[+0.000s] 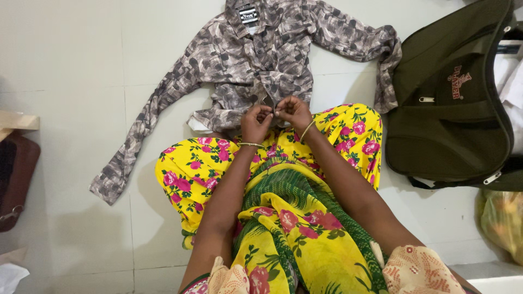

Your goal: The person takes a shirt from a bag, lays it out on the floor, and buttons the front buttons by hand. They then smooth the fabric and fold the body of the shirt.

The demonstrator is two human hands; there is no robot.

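A grey and brown camouflage-patterned shirt (256, 60) lies spread face up on the pale tiled floor, sleeves out to both sides. My left hand (256, 122) and my right hand (294, 111) meet at the shirt's lower front edge, fingers pinched together on the fabric by the button line. Each wrist wears a thin bangle. My knees, covered in yellow cloth with pink flowers (207, 163), sit just below the shirt's hem.
An open olive-green bag (452, 103) lies to the right, white fabric showing inside. A yellowish plastic bag (501, 218) sits at the lower right. A brown bag (16, 179) rests at the left edge.
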